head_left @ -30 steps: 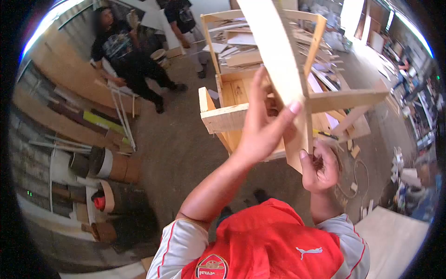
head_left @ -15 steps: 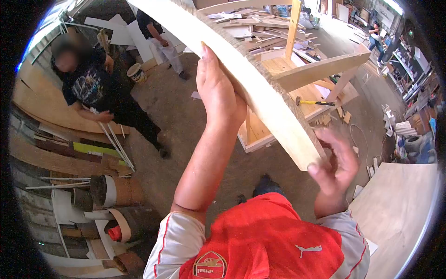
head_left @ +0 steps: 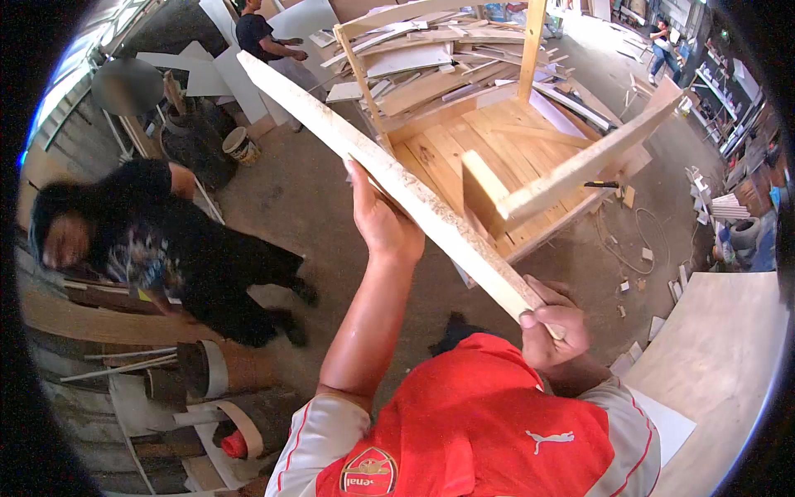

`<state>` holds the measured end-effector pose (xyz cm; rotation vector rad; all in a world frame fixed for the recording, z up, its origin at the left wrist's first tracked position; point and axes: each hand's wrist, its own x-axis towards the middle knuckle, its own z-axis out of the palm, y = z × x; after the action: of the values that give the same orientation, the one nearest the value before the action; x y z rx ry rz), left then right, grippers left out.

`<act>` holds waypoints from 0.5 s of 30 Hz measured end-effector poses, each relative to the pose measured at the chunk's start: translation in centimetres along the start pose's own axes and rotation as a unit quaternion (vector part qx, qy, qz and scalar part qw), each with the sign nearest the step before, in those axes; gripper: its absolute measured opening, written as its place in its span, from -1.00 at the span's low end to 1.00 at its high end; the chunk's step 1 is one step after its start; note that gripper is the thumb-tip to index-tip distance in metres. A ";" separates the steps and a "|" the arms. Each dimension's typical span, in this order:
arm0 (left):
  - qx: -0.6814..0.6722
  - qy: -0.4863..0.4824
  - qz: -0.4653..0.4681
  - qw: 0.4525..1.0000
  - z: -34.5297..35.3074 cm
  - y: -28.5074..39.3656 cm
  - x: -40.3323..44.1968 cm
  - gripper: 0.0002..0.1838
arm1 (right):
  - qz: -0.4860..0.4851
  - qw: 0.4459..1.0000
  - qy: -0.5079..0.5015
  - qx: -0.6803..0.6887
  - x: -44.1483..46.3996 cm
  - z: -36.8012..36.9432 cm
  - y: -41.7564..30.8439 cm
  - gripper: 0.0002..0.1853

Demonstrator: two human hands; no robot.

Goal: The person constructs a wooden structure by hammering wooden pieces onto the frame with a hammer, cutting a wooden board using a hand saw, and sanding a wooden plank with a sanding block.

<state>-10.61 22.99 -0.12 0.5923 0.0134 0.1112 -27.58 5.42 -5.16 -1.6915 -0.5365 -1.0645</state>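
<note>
From the head camera, both bare hands hold a long, gently curved wooden plank that slants from upper left down to lower right, in front of the person's red shirt. The left hand grips it from beneath around the middle, thumb up against the near side; its other fingers are mostly hidden behind the wood. The right hand has a narrow grip on the lower end, thumb on the near side and fingers bent over the far one. The plank's upper edge looks rough and speckled, its near side pale.

Beyond the plank stands a wooden frame with a boarded panel, two tall posts and a thick beam reaching out to the right — a tool handle shows just past that beam. Behind lies a heap of scrap boards. On the right are a looped cable on the floor and a broad plywood sheet.

To the left, a person in black leans over, blurred; a white bucket is near, and another person stands farther back.
</note>
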 end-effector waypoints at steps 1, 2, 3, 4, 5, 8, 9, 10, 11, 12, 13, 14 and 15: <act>0.005 0.004 0.005 1.000 -0.3 0.3 1.7 -0.53 | 0.002 1.000 0.001 -0.004 0.3 0.3 0.5 -0.71; 0.009 0.008 0.010 1.000 -0.5 0.6 3.4 -0.52 | 0.003 1.000 0.001 -0.008 0.7 0.6 1.0 -0.71; 0.019 0.014 0.013 1.000 -0.9 1.2 5.3 -0.51 | 0.006 1.000 -0.001 -0.012 0.8 0.8 1.3 -0.71; 0.028 0.023 0.016 0.999 -1.3 1.7 7.2 -0.49 | 0.019 1.000 0.010 -0.019 0.6 1.0 1.5 -0.71; 0.035 0.019 0.020 0.999 -1.5 2.2 8.8 -0.49 | 0.022 0.999 -0.006 -0.034 0.6 0.9 1.7 -0.73; 0.066 0.020 0.050 0.996 -2.0 3.2 14.3 -0.46 | 0.025 0.996 -0.023 -0.085 1.3 0.3 1.6 -0.77; 0.084 0.029 0.073 0.993 -2.4 3.3 16.4 -0.45 | 0.039 0.994 -0.017 -0.095 1.6 0.2 1.4 -0.78; 0.103 0.038 0.095 0.989 -2.8 3.4 18.5 -0.44 | 0.053 0.993 -0.012 -0.106 2.0 0.1 1.0 -0.78; 0.105 0.050 0.100 0.988 -2.9 3.6 20.4 -0.43 | 0.066 0.991 -0.005 -0.117 2.1 0.2 0.9 -0.78; 0.107 0.061 0.104 0.987 -3.0 3.9 22.2 -0.43 | 0.086 0.989 0.030 -0.117 1.8 0.4 0.8 -0.76; 0.110 0.072 0.108 0.985 -3.2 4.2 24.2 -0.43 | 0.084 0.988 0.049 -0.118 1.6 0.7 0.9 -0.75; 0.157 0.089 0.137 0.974 -3.7 4.4 26.4 -0.42 | 0.082 0.987 0.068 -0.121 1.4 1.0 1.0 -0.74; 0.160 0.074 0.137 0.975 -4.3 4.6 28.6 -0.43 | 0.079 0.985 0.088 -0.124 1.1 1.3 1.1 -0.73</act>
<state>17.20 32.26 -0.53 0.9053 0.0960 0.4263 -25.74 6.02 -4.92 -1.7996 -0.1568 -1.1876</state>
